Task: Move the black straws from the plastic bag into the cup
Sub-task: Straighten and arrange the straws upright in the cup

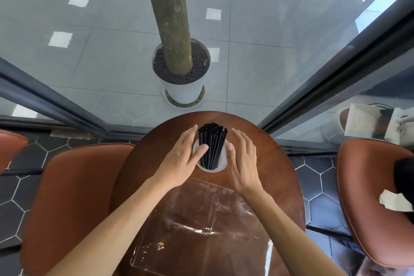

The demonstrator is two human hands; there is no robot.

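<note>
**Hands flank a cup full of black straws**

Left hand (182, 155) sits at the left of the cup (202, 167), fingers straight and spread wide, holding nothing; its thumb tip lies at the cup's rim, beside the straws. Between the two hands stands the clear cup on a round brown worktop (272, 163), near its far edge. A tight bundle of black straws (212, 143) stands upright in the cup, leaning slightly away from the person, tops well above the rim. Right hand (243, 160) mirrors the left on the cup's other side, fingers straight and relaxed, holding nothing, thumb close to the rim; whether it touches cannot be told.

Nearer the person, a clear plastic bag (197, 226) lies flat on the worktop and looks empty, so the move seems finished or nearly so.

Brown padded chairs stand to either side, and a potted tree trunk (172, 18) is on the floor beyond a glass wall.

Risk, as a judgement: the straws are tall and the cup looks light, so a nudge from either hand as it leaves could tip the cup towards the worktop's far edge and scatter the straws.
</note>
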